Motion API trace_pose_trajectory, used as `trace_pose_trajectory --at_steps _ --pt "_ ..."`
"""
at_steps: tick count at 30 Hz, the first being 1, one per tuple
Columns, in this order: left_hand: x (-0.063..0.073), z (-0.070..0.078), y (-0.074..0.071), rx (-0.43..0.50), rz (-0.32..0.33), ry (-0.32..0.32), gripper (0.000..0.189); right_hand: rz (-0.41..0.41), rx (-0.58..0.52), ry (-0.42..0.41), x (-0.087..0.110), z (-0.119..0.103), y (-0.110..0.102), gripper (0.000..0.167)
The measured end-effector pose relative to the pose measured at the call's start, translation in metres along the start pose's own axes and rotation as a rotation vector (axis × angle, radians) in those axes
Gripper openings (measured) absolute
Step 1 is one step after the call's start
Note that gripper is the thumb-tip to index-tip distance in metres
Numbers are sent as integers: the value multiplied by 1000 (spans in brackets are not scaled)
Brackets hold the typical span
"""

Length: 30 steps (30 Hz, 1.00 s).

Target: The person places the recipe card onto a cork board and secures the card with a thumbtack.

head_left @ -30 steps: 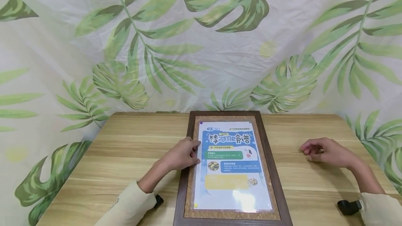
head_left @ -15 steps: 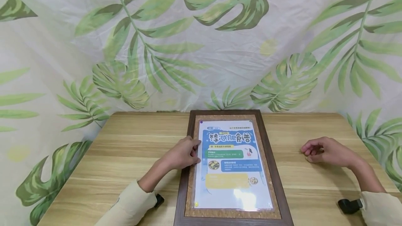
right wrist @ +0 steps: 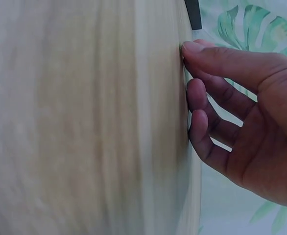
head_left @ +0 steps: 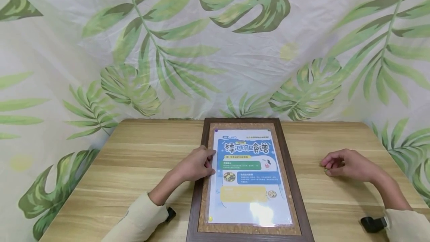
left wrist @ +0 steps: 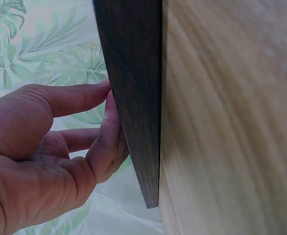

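Note:
A framed cork board [head_left: 203, 212] with a dark brown border lies flat on the table, bearing a glossy blue-and-white printed sheet [head_left: 248, 212]. A purple pin [head_left: 216, 130] marks the sheet's top left corner and a yellow pin [head_left: 210, 219] its bottom left. My left hand [head_left: 195, 163] reaches over the board's left side, thumb and fingertips touching the sheet's left edge. To the right of the board, my right hand [head_left: 349, 165] is low on the table, thumb and index finger pinching a tiny green piece [head_left: 326, 170], mostly hidden. In the right wrist view those fingertips meet at the tabletop.
The wood-grain table [head_left: 141, 137] extends on both sides of the board. Behind it hangs a white cloth [head_left: 242, 74] printed with green leaves, meeting the table's back edge. Black camera mounts [head_left: 373, 224] sit at both wrists.
The right fingers shift slightly at the tabletop, and the tiny green piece now shows at their tips. The left hand keeps its place on the sheet's edge.

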<state>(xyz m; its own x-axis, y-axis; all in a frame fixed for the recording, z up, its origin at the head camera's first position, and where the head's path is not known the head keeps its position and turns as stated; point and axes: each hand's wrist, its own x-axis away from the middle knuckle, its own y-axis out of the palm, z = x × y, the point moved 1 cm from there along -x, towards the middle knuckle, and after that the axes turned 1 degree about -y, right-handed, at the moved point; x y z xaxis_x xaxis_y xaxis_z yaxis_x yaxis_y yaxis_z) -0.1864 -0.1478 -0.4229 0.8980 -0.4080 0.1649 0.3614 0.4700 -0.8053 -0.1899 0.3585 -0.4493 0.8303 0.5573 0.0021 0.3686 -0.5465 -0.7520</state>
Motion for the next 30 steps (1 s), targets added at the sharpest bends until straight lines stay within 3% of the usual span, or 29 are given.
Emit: trace_pose_trajectory --at_steps 21,30 --pt "0 -2 1 -24 0 22 60 -21 36 40 -6 -16 8 18" --pt "1 0 0 -23 1 24 58 -3 104 54 -10 -26 11 17"
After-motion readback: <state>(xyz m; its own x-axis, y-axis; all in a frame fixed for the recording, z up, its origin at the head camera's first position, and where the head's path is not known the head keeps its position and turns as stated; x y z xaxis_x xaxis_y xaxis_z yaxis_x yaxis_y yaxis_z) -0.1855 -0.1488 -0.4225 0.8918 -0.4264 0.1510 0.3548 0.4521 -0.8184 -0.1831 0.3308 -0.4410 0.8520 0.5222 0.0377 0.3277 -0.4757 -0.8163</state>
